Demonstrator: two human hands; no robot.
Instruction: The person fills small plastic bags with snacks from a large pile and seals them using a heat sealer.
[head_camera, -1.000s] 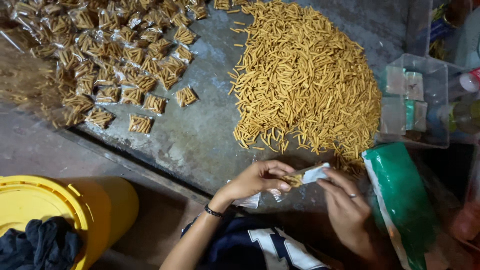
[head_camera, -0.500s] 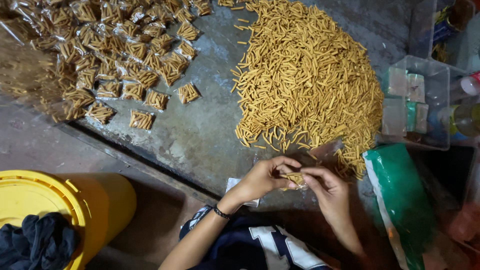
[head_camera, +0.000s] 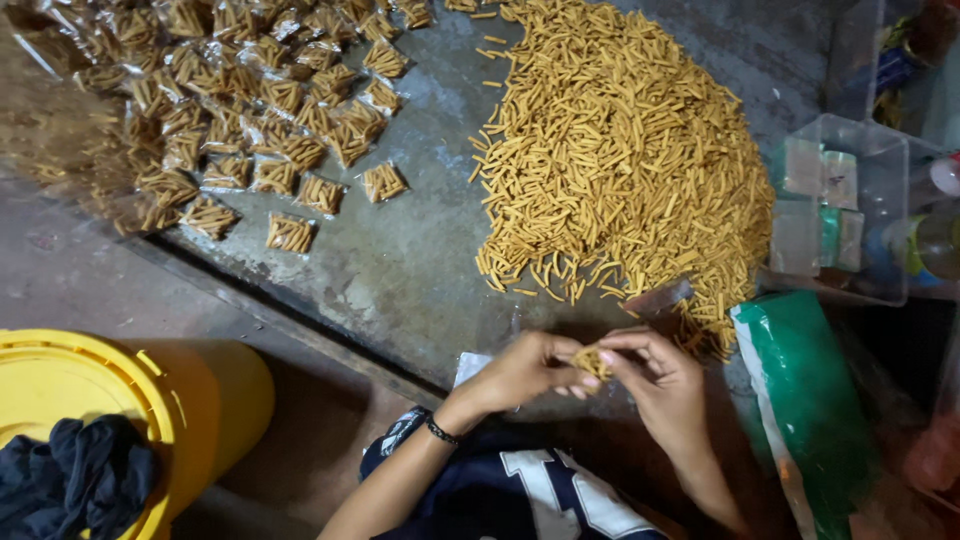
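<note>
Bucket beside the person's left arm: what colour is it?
Yellow. The bucket shows best in the head view, with a dark cloth lying on its lid.

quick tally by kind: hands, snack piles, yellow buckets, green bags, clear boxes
hands: 2, left hand and right hand, both on a small packet
loose stick pile: 1
yellow bucket: 1
green bag: 1
clear box: 1
total: 6

Snack packet mostly behind fingers
</note>
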